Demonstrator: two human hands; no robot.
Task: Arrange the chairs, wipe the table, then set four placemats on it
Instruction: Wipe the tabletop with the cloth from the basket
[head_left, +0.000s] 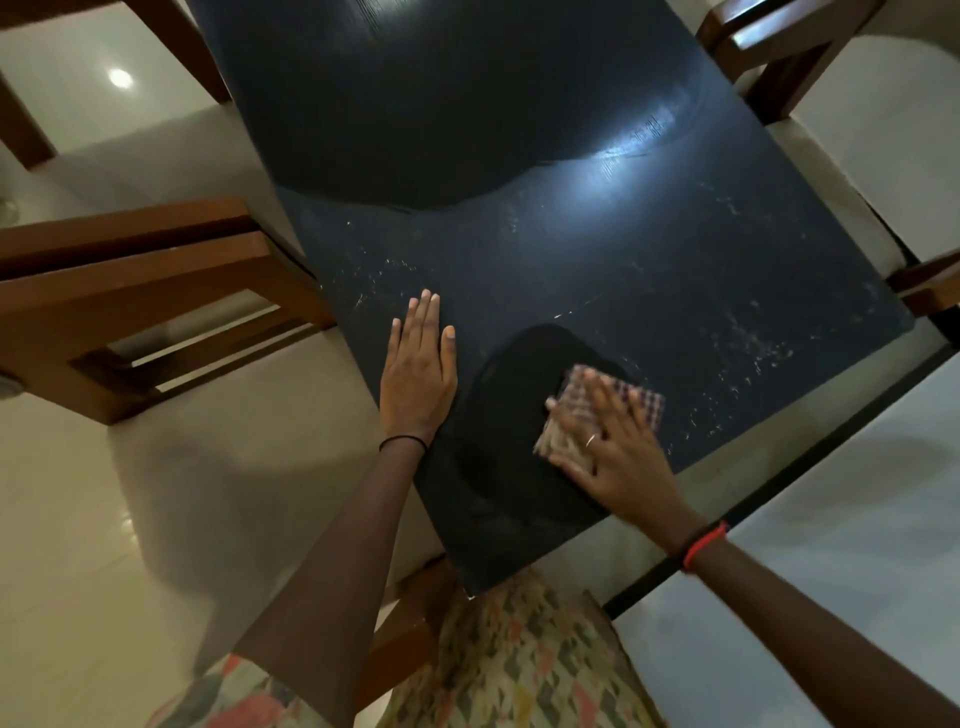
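Dim, warm indoor light. Hard white glare from overhead on the dark glossy rectangular tabletop (613, 171), fading to a bluish sheen; smaller round reflection on the pale polished floor tiles (120, 78). Broad curved darker patches on the top, shadow or damp film unclear. Motion blur over the right hand (613, 447) and its checked cloth (647, 402); left hand (418, 374) sharp. Wide-angle bending of edges toward the corners.

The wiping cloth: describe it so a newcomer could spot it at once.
On the near end of the dark glossy rectangular table, the right hand presses flat on a small folded reddish checked cloth. It is the only patterned thing on the tabletop; the left hand lies on bare surface.
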